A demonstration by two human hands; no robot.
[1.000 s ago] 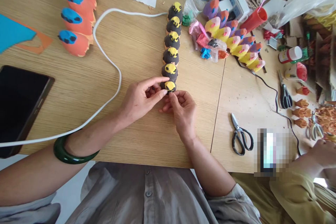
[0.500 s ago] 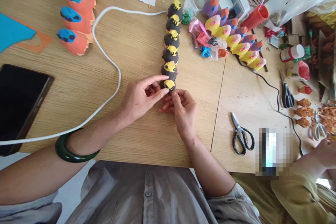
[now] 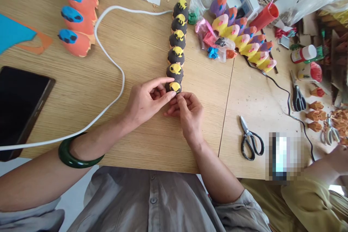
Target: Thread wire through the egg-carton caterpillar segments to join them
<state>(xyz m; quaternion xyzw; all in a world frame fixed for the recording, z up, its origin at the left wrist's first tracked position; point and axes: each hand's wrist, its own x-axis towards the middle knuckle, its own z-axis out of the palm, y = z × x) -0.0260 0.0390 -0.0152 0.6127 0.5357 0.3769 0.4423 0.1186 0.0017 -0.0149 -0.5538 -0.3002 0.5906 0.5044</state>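
A row of several black cones with yellow tops (image 3: 176,40) lies on the wooden table (image 3: 141,50), running away from me. Both hands pinch the nearest black-and-yellow cone (image 3: 174,87) at the row's near end. My left hand (image 3: 146,99) grips it from the left with thumb and fingertips, and a green bangle (image 3: 73,154) sits on that wrist. From below and to the right, my right hand (image 3: 189,110) holds the cone's base with curled fingers.
A white cable (image 3: 108,61) loops left of the row. A dark tablet (image 3: 19,107) lies far left, orange-and-blue cones (image 3: 77,18) at back left. Purple-yellow cones (image 3: 244,40), black scissors (image 3: 250,141), glue bottles and scraps crowd the right. Another person's hand (image 3: 337,157) works at right.
Both hands stay on the nearest cone with only slight finger shifts. The view has drifted a little.
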